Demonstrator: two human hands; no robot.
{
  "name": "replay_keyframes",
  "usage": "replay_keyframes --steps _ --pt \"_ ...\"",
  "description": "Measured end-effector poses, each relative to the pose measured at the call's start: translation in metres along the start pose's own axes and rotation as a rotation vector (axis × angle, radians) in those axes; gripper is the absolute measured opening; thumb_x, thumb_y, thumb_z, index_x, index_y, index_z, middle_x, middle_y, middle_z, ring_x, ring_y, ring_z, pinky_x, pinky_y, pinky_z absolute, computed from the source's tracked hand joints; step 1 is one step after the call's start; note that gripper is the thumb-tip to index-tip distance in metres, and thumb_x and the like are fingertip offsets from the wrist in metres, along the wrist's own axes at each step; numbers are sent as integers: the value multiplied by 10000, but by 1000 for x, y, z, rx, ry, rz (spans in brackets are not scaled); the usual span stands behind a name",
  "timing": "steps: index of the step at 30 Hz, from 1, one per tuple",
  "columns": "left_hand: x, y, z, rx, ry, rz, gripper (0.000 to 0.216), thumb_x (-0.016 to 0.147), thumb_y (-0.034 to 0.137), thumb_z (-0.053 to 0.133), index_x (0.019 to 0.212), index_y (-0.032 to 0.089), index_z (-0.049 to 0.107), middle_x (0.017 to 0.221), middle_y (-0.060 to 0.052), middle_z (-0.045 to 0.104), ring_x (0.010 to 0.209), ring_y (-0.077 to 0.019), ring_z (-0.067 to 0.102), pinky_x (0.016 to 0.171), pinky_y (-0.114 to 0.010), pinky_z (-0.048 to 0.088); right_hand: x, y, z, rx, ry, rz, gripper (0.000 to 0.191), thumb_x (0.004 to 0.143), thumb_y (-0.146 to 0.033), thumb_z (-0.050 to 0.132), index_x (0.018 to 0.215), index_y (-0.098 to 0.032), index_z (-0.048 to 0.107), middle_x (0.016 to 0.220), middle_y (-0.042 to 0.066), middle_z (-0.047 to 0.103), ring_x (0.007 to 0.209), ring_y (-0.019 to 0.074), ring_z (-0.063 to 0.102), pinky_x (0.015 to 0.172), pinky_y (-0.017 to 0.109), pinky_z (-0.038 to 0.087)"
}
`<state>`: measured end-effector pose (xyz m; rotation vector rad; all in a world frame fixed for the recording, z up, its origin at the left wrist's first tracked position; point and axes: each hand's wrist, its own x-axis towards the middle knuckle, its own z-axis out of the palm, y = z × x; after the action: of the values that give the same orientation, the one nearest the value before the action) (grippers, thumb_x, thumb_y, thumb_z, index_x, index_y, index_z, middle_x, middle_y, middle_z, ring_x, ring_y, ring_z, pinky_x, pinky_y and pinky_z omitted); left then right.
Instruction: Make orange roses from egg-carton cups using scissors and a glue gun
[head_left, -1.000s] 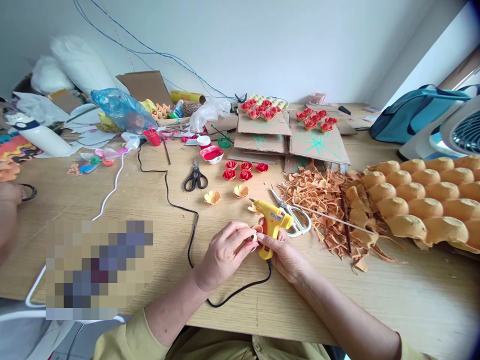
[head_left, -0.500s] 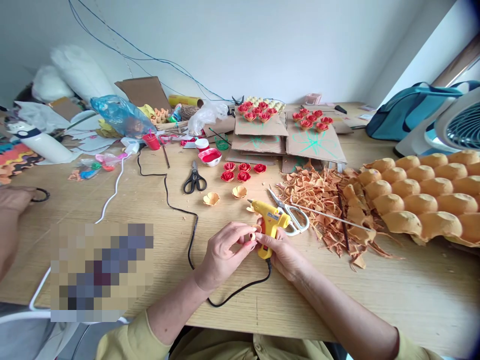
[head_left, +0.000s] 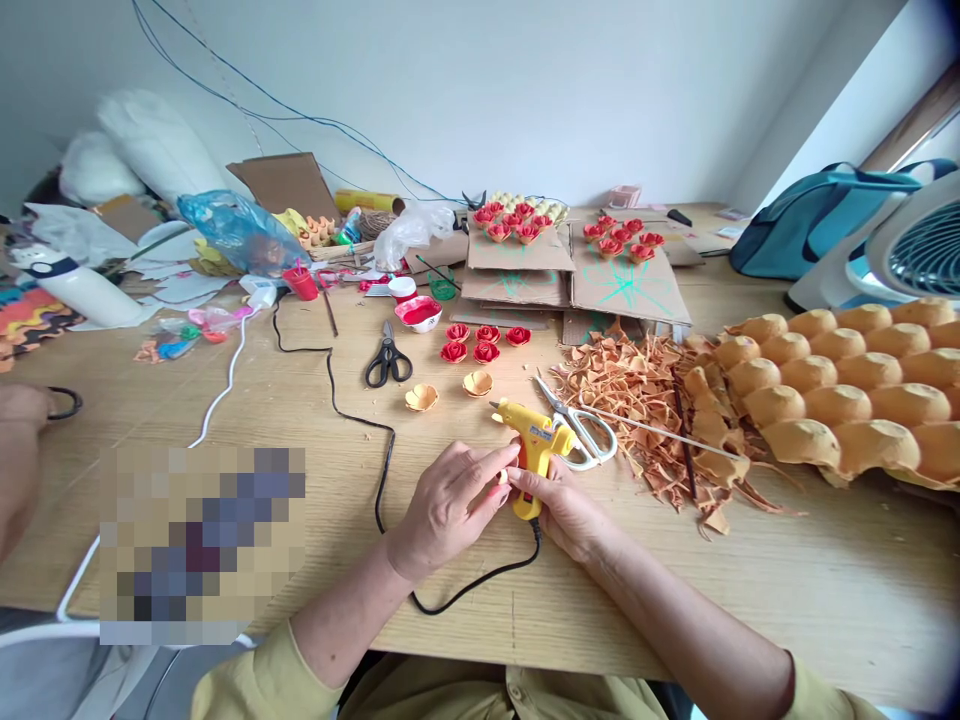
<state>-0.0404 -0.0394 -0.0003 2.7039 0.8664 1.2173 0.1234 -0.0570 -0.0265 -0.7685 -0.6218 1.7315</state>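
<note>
My left hand (head_left: 450, 505) and my right hand (head_left: 562, 510) meet at the front middle of the wooden table (head_left: 825, 580). Their fingertips pinch a small orange paper piece (head_left: 504, 480) between them, mostly hidden by the fingers. A yellow glue gun (head_left: 534, 440) stands just behind the fingers, touching my right hand, its nozzle pointing left and its black cord (head_left: 360, 420) running off to the left. White-handled scissors (head_left: 581, 430) lie right behind the gun. Two unpainted paper flowers (head_left: 424, 397) rest a little farther back.
Orange egg trays (head_left: 840, 390) and a heap of cut scraps (head_left: 637, 390) fill the right side. Red paper roses (head_left: 484, 342), black scissors (head_left: 388, 358), a bowl of red paint (head_left: 418, 312) and cardboard sheets (head_left: 622, 280) lie beyond. Another person's hand (head_left: 19, 440) is at the left edge.
My fingers have closed tighter over the small paper piece, hiding it more. The other person's hand at the left has shifted slightly. The glue gun stays put.
</note>
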Motion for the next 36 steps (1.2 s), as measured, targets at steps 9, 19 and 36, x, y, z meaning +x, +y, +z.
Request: replay_keyframes --steps 9,19,36 --pt "-5 -3 5 -105 8 -21 554 916 97 598 1425 203 408 1109 -84 709 916 -165 669 857 -318 562 0 1 -2 9 -20 1 329 685 -279 878 926 -205 666 843 -7 704 712 114 625 670 229 499" --pt "-11 -1 9 -234 101 -173 655 869 102 680 1441 234 390 1026 -46 717 911 -146 709 893 -295 584 1 0 -4 5 -55 -12 333 707 -277 859 959 -218 649 889 -1 710 754 130 643 704 237 500" --pt "-8 -3 6 -248 93 -60 605 875 68 631 1418 234 422 1017 -62 704 923 -177 656 853 -318 548 0 0 -3 63 -85 17 346 724 -240 862 987 -211 638 911 5 733 729 104 656 663 203 524"
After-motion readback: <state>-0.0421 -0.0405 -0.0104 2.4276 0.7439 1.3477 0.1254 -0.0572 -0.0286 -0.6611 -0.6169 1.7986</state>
